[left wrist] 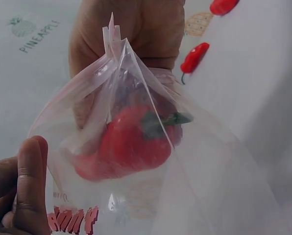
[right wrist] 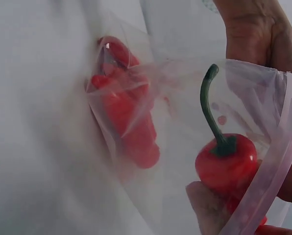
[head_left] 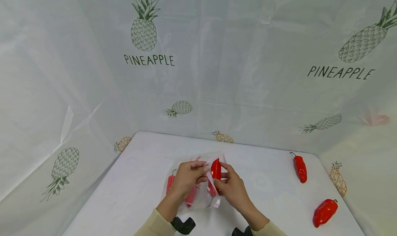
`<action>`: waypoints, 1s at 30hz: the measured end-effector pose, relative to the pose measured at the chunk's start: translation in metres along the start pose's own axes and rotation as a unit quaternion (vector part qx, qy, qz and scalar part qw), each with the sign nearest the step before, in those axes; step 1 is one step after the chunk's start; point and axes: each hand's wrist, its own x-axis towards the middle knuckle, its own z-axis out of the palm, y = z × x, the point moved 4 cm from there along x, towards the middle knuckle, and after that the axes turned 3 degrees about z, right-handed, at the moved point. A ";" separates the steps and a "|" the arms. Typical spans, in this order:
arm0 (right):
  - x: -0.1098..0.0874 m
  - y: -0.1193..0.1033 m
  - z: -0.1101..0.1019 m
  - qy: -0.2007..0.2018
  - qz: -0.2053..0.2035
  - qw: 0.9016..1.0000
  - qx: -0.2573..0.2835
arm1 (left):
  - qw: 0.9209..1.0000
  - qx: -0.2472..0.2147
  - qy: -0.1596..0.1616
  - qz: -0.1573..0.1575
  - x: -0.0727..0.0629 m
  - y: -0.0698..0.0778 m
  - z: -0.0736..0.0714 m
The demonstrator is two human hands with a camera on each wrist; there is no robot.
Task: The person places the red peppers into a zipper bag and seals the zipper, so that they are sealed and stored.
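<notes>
A clear zip bag with a pink seal strip lies mid-table, its mouth to the right. Inside are red peppers, pressed together in the right wrist view. My left hand pinches the bag's edge by the seal. With my right hand I grip another red pepper by its sides at the mouth. That pepper has a long curved green stem and shows through the film in both wrist views. The bag hides part of my right fingers.
Two more red peppers lie on the table's right side, a slim one farther back and a thicker one nearer. A pineapple-printed curtain stands behind the white table. Black wrist mounts sit at my sleeves.
</notes>
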 end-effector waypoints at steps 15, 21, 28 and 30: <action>0.009 0.004 0.003 0.024 -0.002 0.997 -0.074 | 1.000 -0.018 0.001 -0.001 -0.001 0.001 -0.001; 0.010 0.004 0.003 0.023 0.002 0.998 -0.053 | 1.000 -0.026 0.002 -0.004 0.001 0.000 -0.002; 0.008 0.003 0.004 0.021 0.003 0.999 -0.033 | 0.999 -0.044 0.004 -0.007 0.003 -0.001 -0.002; 0.008 0.002 0.004 0.022 0.000 0.999 -0.037 | 0.999 -0.044 0.006 -0.007 0.003 -0.001 -0.003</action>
